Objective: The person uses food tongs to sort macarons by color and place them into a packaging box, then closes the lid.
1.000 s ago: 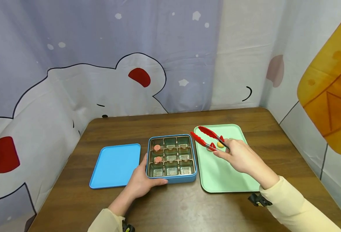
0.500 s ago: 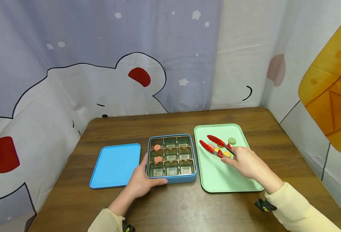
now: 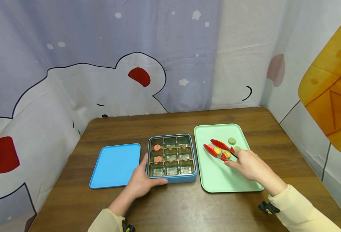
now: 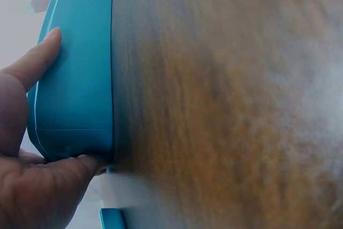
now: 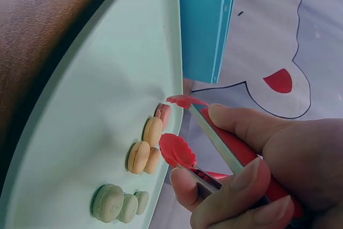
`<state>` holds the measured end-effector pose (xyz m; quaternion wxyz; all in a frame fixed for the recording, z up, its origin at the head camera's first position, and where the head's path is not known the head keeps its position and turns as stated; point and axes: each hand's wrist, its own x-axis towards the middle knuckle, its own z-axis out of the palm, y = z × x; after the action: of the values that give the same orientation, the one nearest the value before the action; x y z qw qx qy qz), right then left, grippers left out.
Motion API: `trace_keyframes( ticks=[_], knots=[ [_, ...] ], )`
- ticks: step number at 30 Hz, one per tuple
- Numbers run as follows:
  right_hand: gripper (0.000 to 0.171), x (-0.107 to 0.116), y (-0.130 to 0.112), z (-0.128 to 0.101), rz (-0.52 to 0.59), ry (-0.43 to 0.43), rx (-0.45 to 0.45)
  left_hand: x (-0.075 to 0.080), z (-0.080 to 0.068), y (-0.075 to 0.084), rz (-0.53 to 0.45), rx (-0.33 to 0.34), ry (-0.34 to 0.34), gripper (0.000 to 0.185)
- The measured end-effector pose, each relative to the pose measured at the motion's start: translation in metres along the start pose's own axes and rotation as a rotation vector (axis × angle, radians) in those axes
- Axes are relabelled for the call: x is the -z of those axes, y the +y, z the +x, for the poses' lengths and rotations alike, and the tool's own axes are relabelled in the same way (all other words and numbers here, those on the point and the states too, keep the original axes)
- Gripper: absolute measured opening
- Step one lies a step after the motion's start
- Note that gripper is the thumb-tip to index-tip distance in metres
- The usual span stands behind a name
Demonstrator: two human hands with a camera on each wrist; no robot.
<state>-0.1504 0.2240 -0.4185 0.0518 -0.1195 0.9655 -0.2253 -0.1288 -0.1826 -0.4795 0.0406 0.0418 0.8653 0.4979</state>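
My left hand [image 3: 141, 183] grips the near-left corner of a blue box [image 3: 179, 179], thumb along its front wall. The box's gold insert [image 3: 171, 162] has several square compartments, and two pink macarons [image 3: 158, 159] stand in its left column. With my right hand [image 3: 250, 165] I hold red-tipped tongs [image 3: 213, 151] low over a pale green tray [image 3: 225, 180]. Their spread tips are around a pink macaron [image 5: 163, 113] and close to a yellow macaron [image 5: 153, 131]; whether they touch either, I cannot tell. More yellow macarons [image 5: 138, 157] and green macarons [image 5: 108, 203] lie on the tray.
A blue lid [image 3: 116, 166] lies flat on the brown wooden table [image 3: 170, 209], left of the box. The tray stands just right of the box. A printed curtain [image 3: 185, 58] hangs behind the table and along its sides.
My right hand has moved the tongs rightward and down toward the near side over the tray, and their tips have drawn somewhat closer together. My left hand and the box have stayed put.
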Motion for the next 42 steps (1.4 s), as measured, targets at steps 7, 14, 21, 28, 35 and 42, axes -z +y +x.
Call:
trace_keyframes(
  ticks=[7,14,21,28,35,42],
  knots=[
    [0.035,0.000,0.000,-0.001,-0.002,-0.016,-0.002,0.000,0.000,-0.001,0.008,0.011,0.006,0.132],
    [0.033,0.001,-0.001,-0.001,-0.005,-0.012,0.012,-0.001,0.000,-0.001,0.008,0.007,0.008,0.132],
    [0.034,0.002,-0.001,0.000,-0.005,-0.011,0.015,-0.001,-0.001,-0.001,-0.001,0.012,0.007,0.136],
    [0.036,0.005,-0.002,0.000,-0.012,0.012,0.039,0.000,-0.001,-0.001,0.000,0.012,0.012,0.139],
    [0.035,0.014,-0.005,0.001,-0.010,0.040,0.084,0.000,-0.001,-0.002,-0.001,0.010,0.012,0.139],
    [0.035,0.025,-0.012,0.002,-0.015,0.047,0.088,-0.001,0.000,-0.002,-0.001,0.001,0.013,0.137]
  ],
)
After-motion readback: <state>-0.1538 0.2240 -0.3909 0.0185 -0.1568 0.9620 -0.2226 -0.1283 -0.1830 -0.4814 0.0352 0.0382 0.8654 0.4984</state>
